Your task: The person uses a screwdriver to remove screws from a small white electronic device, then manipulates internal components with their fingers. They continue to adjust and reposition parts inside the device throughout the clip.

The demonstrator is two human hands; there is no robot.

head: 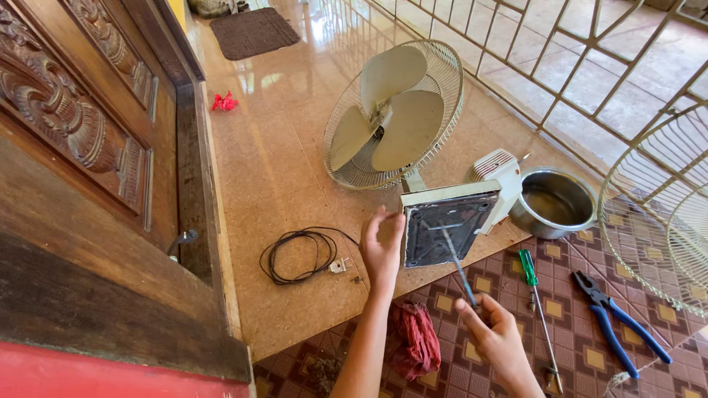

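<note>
A white desk fan [394, 118] lies on its side on the tiled floor, its square grey base underside [447, 230] facing me. My left hand [383, 247] grips the left edge of that base. My right hand [493, 332] holds a screwdriver [458, 267] whose tip rests on the base underside. The fan's rear wire cage and three pale blades point away from me.
A coiled black cord with plug [299, 255] lies left of my hand. A steel pot [554, 203], a green-handled screwdriver [536, 296], blue pliers [618, 317], a red rag [414, 339] and a loose fan guard [656, 214] lie around. A carved wooden door [88, 147] stands at left, a railing behind.
</note>
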